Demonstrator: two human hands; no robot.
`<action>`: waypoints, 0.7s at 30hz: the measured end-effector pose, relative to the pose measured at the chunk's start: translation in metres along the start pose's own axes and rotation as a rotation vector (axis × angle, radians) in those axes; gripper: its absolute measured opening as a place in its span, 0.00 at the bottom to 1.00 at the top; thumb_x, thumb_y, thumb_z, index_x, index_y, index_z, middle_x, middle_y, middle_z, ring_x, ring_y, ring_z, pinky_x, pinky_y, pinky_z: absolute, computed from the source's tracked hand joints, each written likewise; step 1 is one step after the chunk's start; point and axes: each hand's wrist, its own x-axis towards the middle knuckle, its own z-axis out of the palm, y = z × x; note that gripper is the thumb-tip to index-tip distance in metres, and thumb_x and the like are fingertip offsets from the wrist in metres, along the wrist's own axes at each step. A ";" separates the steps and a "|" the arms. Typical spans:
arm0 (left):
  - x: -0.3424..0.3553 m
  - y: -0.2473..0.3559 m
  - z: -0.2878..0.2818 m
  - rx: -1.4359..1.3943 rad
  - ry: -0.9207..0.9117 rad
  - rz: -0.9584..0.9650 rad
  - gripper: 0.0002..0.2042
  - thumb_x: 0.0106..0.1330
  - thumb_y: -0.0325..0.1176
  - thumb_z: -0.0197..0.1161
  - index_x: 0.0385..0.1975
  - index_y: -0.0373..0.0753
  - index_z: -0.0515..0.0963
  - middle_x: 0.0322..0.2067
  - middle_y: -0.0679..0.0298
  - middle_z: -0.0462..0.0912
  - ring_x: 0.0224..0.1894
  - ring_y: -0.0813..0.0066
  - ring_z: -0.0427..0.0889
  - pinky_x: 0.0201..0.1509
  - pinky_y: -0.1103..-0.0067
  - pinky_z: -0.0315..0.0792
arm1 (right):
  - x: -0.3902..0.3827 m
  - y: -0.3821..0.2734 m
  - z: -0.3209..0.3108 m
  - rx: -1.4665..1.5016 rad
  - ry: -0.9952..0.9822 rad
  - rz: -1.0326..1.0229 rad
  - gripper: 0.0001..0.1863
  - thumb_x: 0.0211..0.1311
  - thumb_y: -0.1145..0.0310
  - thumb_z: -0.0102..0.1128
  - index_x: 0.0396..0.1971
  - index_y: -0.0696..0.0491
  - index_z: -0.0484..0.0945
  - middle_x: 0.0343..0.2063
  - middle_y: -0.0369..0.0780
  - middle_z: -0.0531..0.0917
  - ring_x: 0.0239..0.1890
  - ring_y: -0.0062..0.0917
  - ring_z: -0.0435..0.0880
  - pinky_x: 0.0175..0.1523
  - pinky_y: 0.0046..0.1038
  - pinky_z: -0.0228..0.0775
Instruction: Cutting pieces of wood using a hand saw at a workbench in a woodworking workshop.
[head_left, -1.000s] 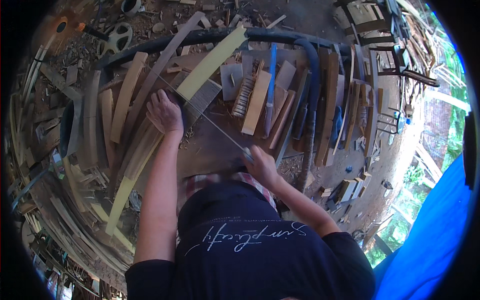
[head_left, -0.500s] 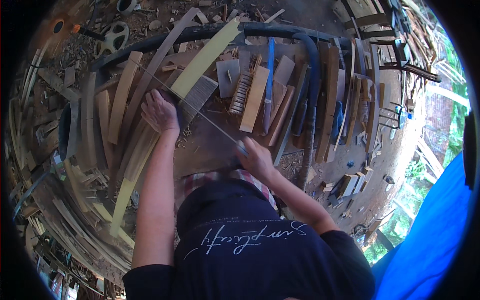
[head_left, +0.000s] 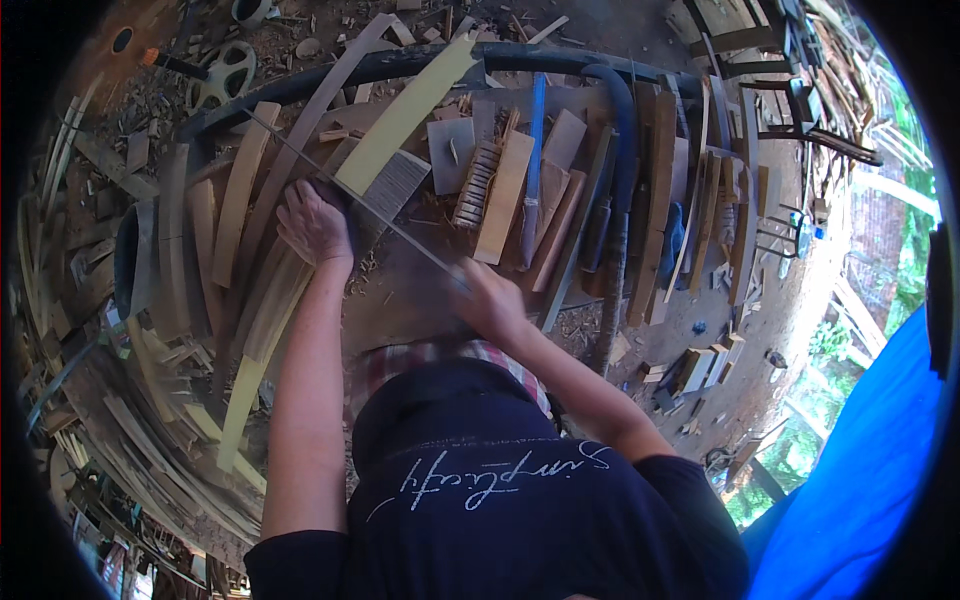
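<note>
My right hand [head_left: 488,300], blurred, grips the handle of a long thin metal tool [head_left: 405,228], probably a saw, which slants up and leftward across the near end of a pale yellow strip [head_left: 405,115]. A grey grooved wooden block [head_left: 390,200] lies under that end. My left hand [head_left: 315,222] is closed over wooden strips [head_left: 275,295] just left of the block, its fingertips close below the blade.
Wooden pieces [head_left: 502,200] lie in a row rightward, with a blue bar [head_left: 532,160] and a dark curved pipe [head_left: 625,190]. Dark metal frames [head_left: 800,130] stand upper right, a spoked wheel [head_left: 225,75] upper left, a blue tarp [head_left: 840,470] lower right.
My right hand and the thin tool have moved leftward and upward along the blade's line. My left hand sits slightly further left in the picture, as does much of the scene.
</note>
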 end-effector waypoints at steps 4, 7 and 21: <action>-0.002 -0.014 0.026 0.012 0.186 -0.007 0.11 0.69 0.38 0.45 0.41 0.44 0.74 0.42 0.63 0.78 0.45 0.59 0.76 0.47 0.62 0.70 | 0.056 -0.026 0.034 0.029 0.015 -0.051 0.14 0.57 0.67 0.63 0.37 0.54 0.68 0.30 0.48 0.78 0.32 0.48 0.80 0.33 0.44 0.74; -0.002 -0.016 0.023 0.038 -0.002 -0.040 0.12 0.69 0.39 0.45 0.42 0.45 0.74 0.43 0.63 0.78 0.46 0.60 0.76 0.47 0.62 0.71 | 0.015 -0.012 0.009 0.000 -0.029 -0.021 0.13 0.56 0.67 0.61 0.37 0.53 0.69 0.29 0.47 0.77 0.31 0.46 0.81 0.33 0.43 0.74; -0.004 -0.021 0.028 0.024 0.109 -0.016 0.12 0.70 0.38 0.47 0.46 0.44 0.74 0.44 0.63 0.78 0.48 0.59 0.76 0.47 0.60 0.71 | 0.026 -0.017 0.029 0.022 0.017 -0.004 0.15 0.54 0.67 0.62 0.38 0.52 0.67 0.29 0.45 0.77 0.32 0.44 0.81 0.35 0.43 0.75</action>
